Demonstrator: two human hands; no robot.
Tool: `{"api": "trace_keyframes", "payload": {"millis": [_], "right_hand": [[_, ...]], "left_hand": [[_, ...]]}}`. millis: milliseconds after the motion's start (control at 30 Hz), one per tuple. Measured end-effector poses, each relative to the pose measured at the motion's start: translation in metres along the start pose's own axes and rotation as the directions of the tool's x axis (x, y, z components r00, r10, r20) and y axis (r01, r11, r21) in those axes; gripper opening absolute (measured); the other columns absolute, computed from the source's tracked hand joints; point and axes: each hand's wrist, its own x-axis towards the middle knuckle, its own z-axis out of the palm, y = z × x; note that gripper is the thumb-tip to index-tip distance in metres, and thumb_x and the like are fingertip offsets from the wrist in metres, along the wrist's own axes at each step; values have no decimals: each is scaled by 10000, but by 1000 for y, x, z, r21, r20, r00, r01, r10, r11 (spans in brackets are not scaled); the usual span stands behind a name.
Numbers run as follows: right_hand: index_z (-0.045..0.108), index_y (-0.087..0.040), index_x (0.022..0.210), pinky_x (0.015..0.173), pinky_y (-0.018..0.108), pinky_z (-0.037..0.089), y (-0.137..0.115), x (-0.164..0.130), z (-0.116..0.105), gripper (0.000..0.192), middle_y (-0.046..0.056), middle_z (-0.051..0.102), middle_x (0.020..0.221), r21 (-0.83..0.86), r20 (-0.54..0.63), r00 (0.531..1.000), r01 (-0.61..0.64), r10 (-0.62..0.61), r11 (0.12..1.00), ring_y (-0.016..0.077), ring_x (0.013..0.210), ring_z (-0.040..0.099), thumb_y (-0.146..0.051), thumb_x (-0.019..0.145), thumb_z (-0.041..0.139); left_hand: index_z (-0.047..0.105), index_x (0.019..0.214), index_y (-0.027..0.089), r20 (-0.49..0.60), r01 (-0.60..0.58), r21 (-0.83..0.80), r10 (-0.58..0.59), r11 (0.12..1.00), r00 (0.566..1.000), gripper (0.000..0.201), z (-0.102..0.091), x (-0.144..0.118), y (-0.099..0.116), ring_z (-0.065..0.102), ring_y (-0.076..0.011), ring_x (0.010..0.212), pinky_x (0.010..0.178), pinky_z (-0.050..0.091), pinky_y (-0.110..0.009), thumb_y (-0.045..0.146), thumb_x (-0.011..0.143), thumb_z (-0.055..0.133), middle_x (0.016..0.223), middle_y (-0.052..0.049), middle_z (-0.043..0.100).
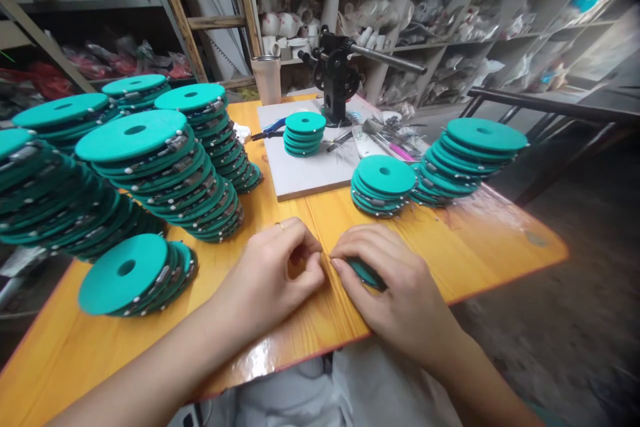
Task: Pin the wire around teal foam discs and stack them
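My left hand (275, 267) is over the front of the wooden table, thumb and forefinger pinched together. Whatever sits between those fingertips is too small or hidden to make out. Close beside it, my right hand (395, 273) curls around a green foam spool (367, 272), which is mostly covered by the fingers and palm. Its thumb and forefinger tips meet, facing the left hand's pinch across a small gap. Beyond the right hand stands a short stack of green spools (384, 175) with pins and dark bits around their edges.
Tall stacks of spools (133, 137) fill the left side, with a lower tilted stack (123, 273) in front. Another stack (485, 137) stands at right. Behind, a grey board (310, 180) carries a few spools (305, 123), blue-handled pliers (273, 128) and a black hand press (336, 77).
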Motion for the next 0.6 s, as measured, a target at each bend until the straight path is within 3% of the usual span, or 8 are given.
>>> {"api": "trace_keyframes", "payload": {"millis": [200, 300, 367, 500, 600], "right_hand": [[602, -128, 827, 815, 306, 441, 2, -5, -2, 145, 46, 598, 863, 16, -2, 1000, -16, 16, 1000, 150, 875, 550, -123, 919, 490], [614, -145, 973, 859, 289, 458, 4, -5, -2, 83, 37, 622, 967, 24, -31, 999, -22, 23, 999, 143, 950, 572, -157, 920, 551], [601, -159, 1064, 872, 271, 466, 5, -5, -2, 166, 31, 626, 1028, 46, -56, 997, -41, 44, 998, 140, 986, 582, -186, 901, 618], [627, -168, 904, 795, 249, 466, 3, -4, -2, 22, 8, 629, 885, 128, -96, 995, -28, 41, 991, 122, 875, 589, -148, 902, 621], [621, -162, 864, 801, 237, 459, 2, -5, -4, 70, 5, 609, 872, 190, -100, 994, -32, 52, 981, 105, 868, 577, -121, 913, 590]], "left_hand": [[571, 750, 139, 4, 0, -18, 0, 1000, 1000, 83, 3, 1, 1, 517, -84, 636, 581, 383, -202, 81, 805, 547, 700, 4, 581], [603, 778, 140, 28, 62, -103, -59, 993, 998, 82, 1, 3, 1, 549, -98, 646, 607, 421, -217, 121, 836, 549, 695, -4, 603], [619, 800, 138, 17, 59, -142, -57, 988, 998, 81, 0, 3, 2, 564, -104, 655, 611, 434, -224, 130, 846, 553, 708, -12, 619], [632, 803, 137, 2, 3, -165, -3, 986, 1000, 90, -1, 1, 6, 575, -105, 677, 623, 446, -227, 117, 850, 559, 719, -16, 620], [612, 966, 140, 34, 81, -270, -74, 960, 997, 109, 3, 1, 9, 590, -104, 725, 640, 477, -227, 154, 875, 553, 875, -40, 618]]}}
